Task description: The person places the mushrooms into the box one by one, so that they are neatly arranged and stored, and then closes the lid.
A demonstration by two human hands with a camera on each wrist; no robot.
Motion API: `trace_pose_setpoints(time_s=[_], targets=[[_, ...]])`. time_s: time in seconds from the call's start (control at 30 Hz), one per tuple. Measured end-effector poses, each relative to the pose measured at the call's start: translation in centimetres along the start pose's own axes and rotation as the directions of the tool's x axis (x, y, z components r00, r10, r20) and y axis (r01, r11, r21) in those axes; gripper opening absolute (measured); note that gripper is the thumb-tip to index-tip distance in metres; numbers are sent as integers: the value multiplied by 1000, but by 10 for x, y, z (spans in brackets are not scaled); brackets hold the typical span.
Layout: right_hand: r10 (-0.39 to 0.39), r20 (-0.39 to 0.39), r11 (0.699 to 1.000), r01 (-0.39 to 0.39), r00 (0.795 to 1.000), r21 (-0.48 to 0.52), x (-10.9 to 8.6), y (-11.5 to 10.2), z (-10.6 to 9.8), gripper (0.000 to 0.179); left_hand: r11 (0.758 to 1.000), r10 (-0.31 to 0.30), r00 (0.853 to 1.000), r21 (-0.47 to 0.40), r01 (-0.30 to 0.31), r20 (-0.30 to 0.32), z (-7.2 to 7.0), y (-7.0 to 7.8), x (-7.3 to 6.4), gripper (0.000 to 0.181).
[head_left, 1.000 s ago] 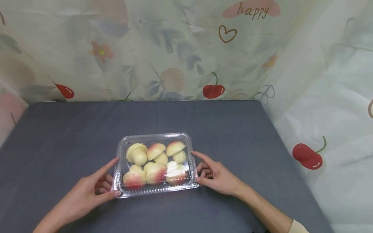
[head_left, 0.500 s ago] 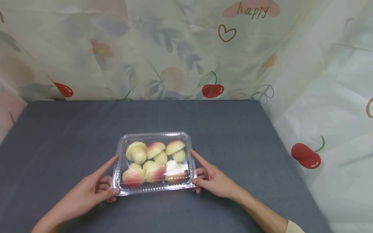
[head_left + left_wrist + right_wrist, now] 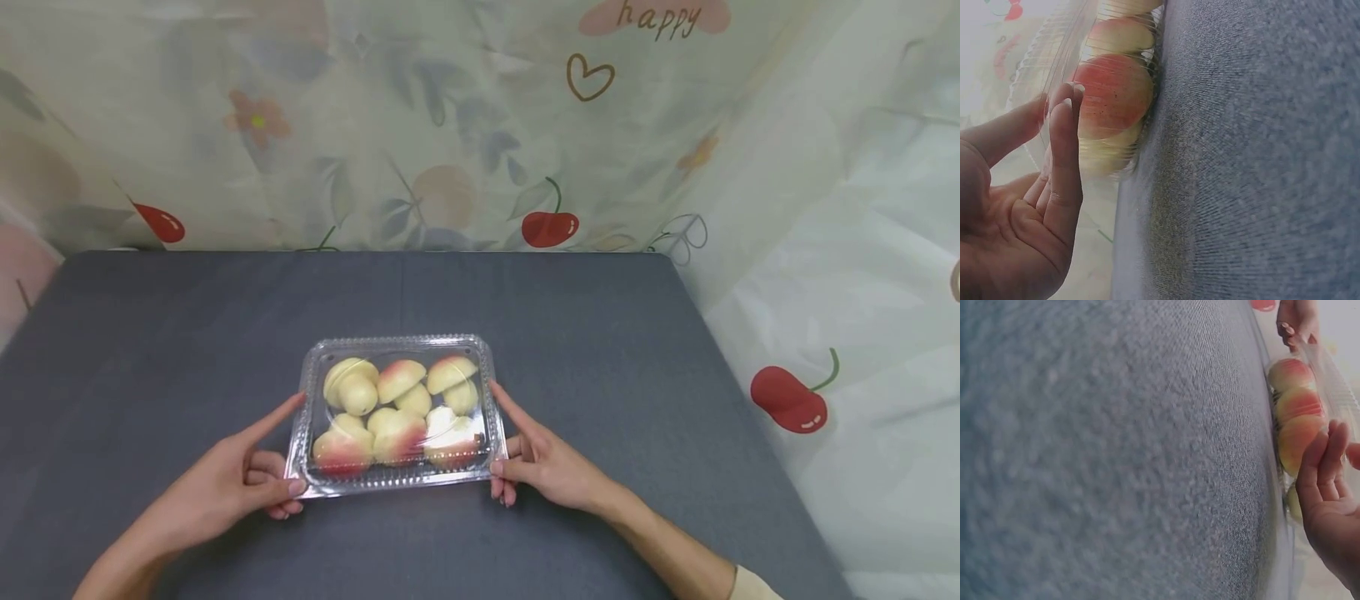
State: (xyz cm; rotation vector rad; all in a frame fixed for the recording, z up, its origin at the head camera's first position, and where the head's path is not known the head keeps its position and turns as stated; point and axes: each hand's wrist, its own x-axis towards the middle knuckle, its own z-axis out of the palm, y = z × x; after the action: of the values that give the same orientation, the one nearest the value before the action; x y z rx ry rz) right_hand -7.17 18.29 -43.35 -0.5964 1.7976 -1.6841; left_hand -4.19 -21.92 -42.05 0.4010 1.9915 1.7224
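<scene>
A lidded clear plastic box (image 3: 401,342) lies on the dark table, in the middle of the head view. Inside it sit several mushroom-shaped pale yellow pieces (image 3: 397,437) with a red blush, in two rows. My left hand (image 3: 213,492) pinches the rim at the near left corner, thumb on top, with the index finger stretched along the left side. At the near right corner my right hand (image 3: 561,468) pinches the rim in the same way. In the left wrist view, fingers (image 3: 1064,162) lie under the rim beside a red-blushed piece (image 3: 1113,97).
The dark grey cloth-covered table (image 3: 600,333) surrounds the box on all sides. Behind it hangs a pale printed curtain (image 3: 442,125) with cherries and flowers, and it continues down the right side.
Under the near corners, the fingers of both hands have slid beneath the rim, and the thumbs now press on top. The box looks almost unmoved; the view has tilted slightly.
</scene>
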Motion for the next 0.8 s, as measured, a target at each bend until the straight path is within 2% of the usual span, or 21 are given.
trace_pose_setpoints(time_s=[0.23, 0.4, 0.67, 0.8], targets=[[47, -11, 999, -47, 999, 18, 1, -2, 0, 92, 1000, -3, 1000, -31, 2, -21, 3, -1, -1, 99], [67, -14, 998, -67, 998, 17, 1, -4, 0, 92, 998, -39, 999, -52, 37, -26, 3, -1, -2, 100], [60, -17, 998, -60, 998, -2, 0, -1, 1, 92, 999, -30, 999, -27, 29, -23, 2, -2, -1, 100], [51, -52, 998, -53, 997, -43, 0, -2, 2, 93, 1000, -22, 1000, 16, 22, -14, 0, -1, -1, 100]])
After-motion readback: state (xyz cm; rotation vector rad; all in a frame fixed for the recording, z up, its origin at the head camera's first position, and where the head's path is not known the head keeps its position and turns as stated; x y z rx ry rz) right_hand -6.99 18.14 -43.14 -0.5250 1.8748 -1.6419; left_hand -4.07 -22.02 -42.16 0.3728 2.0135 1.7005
